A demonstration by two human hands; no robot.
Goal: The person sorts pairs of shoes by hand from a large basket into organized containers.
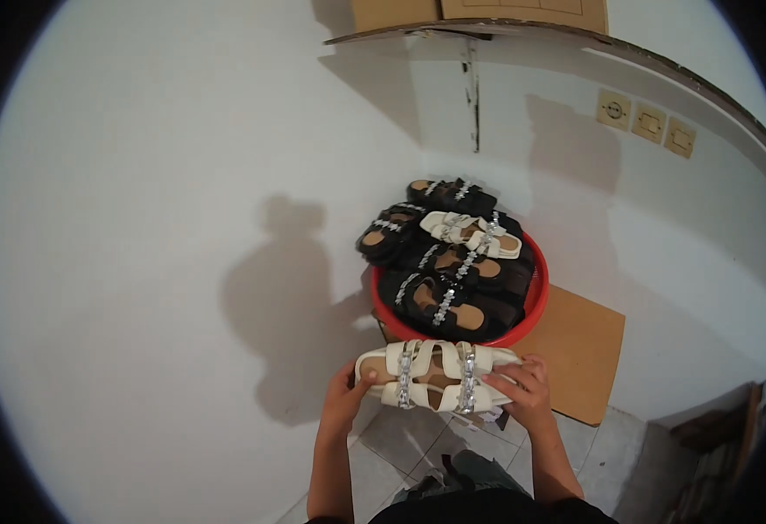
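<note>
Sandals, cream, one pair point(437, 375), held side by side just in front of the red basin point(537, 301). Your left hand point(345, 397) grips the toe end, fingers clamped on the sole edge; your right hand point(522, 389) closes over the heel end, fingers curled across the straps. Keep both soles pressed together and level so the jewelled straps stay uppermost, and support each end evenly. The basin holds a heap of black sandals point(439, 297) with one cream sandal point(470, 233) on top; it is piled full. Cardboard sheet point(583, 354) lies under the basin, to its right. Wall sockets point(647, 122) sit above and right of the basin; a shelf point(487, 26) hangs overhead.
</note>
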